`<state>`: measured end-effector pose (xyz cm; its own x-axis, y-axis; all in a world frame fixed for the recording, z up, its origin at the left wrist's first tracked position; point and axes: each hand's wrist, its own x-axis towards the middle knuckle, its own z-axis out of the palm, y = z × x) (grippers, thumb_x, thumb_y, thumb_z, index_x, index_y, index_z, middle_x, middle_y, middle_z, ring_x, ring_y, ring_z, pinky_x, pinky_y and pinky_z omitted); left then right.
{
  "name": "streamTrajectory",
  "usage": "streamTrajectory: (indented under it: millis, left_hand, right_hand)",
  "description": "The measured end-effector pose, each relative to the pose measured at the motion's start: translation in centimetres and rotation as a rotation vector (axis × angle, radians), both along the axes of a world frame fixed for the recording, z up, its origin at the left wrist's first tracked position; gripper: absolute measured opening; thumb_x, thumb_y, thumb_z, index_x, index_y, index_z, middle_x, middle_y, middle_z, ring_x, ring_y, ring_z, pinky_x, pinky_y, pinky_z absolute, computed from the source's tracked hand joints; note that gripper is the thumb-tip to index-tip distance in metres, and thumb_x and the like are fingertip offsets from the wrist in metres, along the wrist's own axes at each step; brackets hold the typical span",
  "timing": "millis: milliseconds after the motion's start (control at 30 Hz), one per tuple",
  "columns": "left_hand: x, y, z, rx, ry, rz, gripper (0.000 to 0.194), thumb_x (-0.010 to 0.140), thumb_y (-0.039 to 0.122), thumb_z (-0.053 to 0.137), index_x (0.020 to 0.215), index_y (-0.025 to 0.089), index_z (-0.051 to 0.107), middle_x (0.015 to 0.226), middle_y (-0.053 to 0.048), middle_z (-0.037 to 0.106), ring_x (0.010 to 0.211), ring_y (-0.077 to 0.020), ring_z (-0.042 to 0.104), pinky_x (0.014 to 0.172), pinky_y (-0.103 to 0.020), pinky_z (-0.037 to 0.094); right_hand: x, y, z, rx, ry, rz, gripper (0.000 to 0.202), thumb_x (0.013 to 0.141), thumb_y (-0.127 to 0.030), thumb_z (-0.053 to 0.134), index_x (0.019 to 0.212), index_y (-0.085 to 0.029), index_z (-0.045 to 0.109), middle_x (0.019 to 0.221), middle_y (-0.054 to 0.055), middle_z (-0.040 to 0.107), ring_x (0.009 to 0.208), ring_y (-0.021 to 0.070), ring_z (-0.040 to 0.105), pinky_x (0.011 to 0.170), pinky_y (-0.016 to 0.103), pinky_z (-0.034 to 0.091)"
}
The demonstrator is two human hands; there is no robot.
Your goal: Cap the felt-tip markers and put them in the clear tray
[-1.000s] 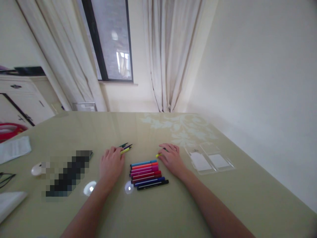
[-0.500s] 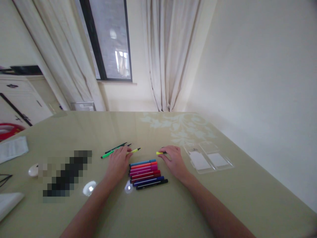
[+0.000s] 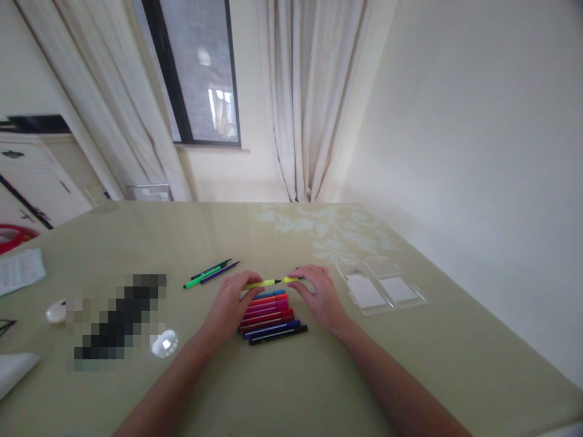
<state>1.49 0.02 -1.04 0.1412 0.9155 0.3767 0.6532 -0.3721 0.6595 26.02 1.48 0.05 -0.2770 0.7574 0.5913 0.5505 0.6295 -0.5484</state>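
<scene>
My left hand (image 3: 232, 301) pinches an uncapped yellow marker (image 3: 266, 283), its dark tip pointing right. Facing that tip across a small gap is a yellow cap (image 3: 289, 280), held between the fingertips of my right hand (image 3: 317, 291). Below the hands lies a row of capped markers: blue, orange, pink, red, a dark blue marker (image 3: 273, 329) and a black marker (image 3: 279, 335) nearest me. My left hand hides their left ends in part. Left of it, a green marker (image 3: 207, 277) and two dark markers lie together on the table, their tips bare.
An open clear plastic case (image 3: 387, 303) with white paper inserts lies to the right. On the left are a white mouse (image 3: 56, 312), a blurred-out dark object (image 3: 121, 318) and a folded white paper (image 3: 22, 271). A wall borders the table's right edge.
My left hand has moved right with the yellow marker, bringing its tip close to the cap. The green and dark markers are now uncovered. My right hand has barely moved.
</scene>
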Motion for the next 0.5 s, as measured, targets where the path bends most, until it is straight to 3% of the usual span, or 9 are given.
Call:
streamTrajectory:
  millis: [200,500]
  left_hand:
    - [0.8,-0.6,0.3,0.005,-0.047,-0.027,0.017,0.094,0.036,0.06,0.098,0.024,0.072,0.099,-0.003,0.077,0.096,-0.0235,0.069,0.091,-0.039,0.052]
    - [1.4,-1.1,0.7,-0.025,-0.129,-0.016,0.017,0.091,0.036,0.065,0.09,0.024,0.077,0.089,-0.001,0.079,0.084,-0.0207,0.073,0.081,-0.033,0.056]
  right_hand:
    - [-0.3,-0.2,-0.1,-0.006,0.003,0.067,0.007,0.098,-0.028,0.07,0.101,-0.025,0.076,0.095,0.003,0.078,0.094,0.0217,0.069,0.089,0.039,0.047]
    - [-0.1,-0.5,-0.2,-0.044,0.063,0.093,0.019,0.1,-0.04,0.065,0.097,-0.025,0.078,0.088,0.004,0.077,0.086,0.0208,0.07,0.081,0.035,0.052]
